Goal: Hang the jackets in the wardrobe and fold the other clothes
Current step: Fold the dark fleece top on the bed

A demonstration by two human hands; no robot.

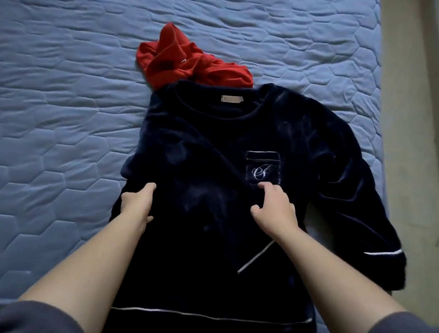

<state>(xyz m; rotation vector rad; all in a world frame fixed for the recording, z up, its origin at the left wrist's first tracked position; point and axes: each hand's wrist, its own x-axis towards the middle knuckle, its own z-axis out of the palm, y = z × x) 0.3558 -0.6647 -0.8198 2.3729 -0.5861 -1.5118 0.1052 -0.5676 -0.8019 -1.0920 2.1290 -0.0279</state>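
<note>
We have the navy sweater (203,247) spread front-up on the bed (53,118), close to its right edge. The hem reaches the bed's near edge and seems to hang just over it. The right sleeve (359,211) runs out to the bed's right edge, with its white-piped cuff at the brink. The other sleeve lies folded across the chest, its cuff below the embroidered pocket (262,169).

Our left hand (137,203) has its grip clamped on the sweater's folded left side, fingers tucked under the fabric. Our right hand (276,209) has its grip curled onto the cloth just under the pocket, pinching it.

A crumpled red garment (187,60) lies beyond the collar, touching it and partly under it. Bare quilted mattress stretches wide to the left and toward the far edge. A pale strip of floor (410,134) runs beside the right edge.
</note>
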